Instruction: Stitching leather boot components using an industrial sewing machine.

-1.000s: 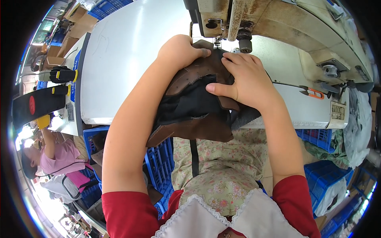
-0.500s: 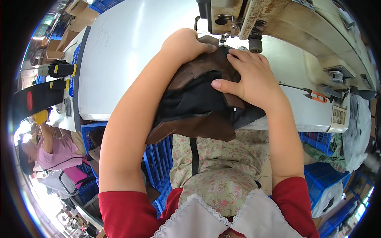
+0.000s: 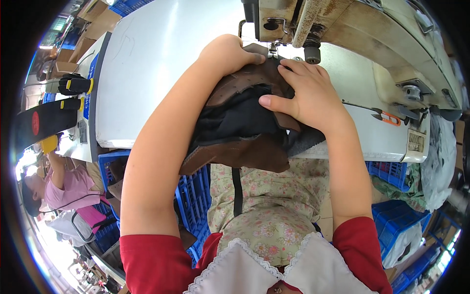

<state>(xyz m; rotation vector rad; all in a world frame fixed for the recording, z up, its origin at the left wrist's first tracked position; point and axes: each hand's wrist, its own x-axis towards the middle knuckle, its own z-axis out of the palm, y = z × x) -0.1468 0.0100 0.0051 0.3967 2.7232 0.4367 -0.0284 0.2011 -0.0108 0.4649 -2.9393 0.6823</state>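
Observation:
A brown leather piece with black lining [image 3: 235,115] lies bunched at the near edge of the sewing table. Its far end reaches the presser foot [image 3: 273,50] of the sewing machine [image 3: 342,29]. My left hand [image 3: 227,53] is closed on the leather left of the foot, thumb on top and the other fingers mostly hidden. To the right of the foot, my right hand [image 3: 308,93] rests on the piece with fingers spread, its thumb over the black lining. Whether the needle is in the leather cannot be made out.
Orange-handled thread snips [image 3: 390,119] lie on the white tabletop [image 3: 142,73] at right. Blue crates [image 3: 193,196] stand below the table's near edge, with another crate [image 3: 396,223] at lower right. A person in pink [image 3: 71,188] sits at far left.

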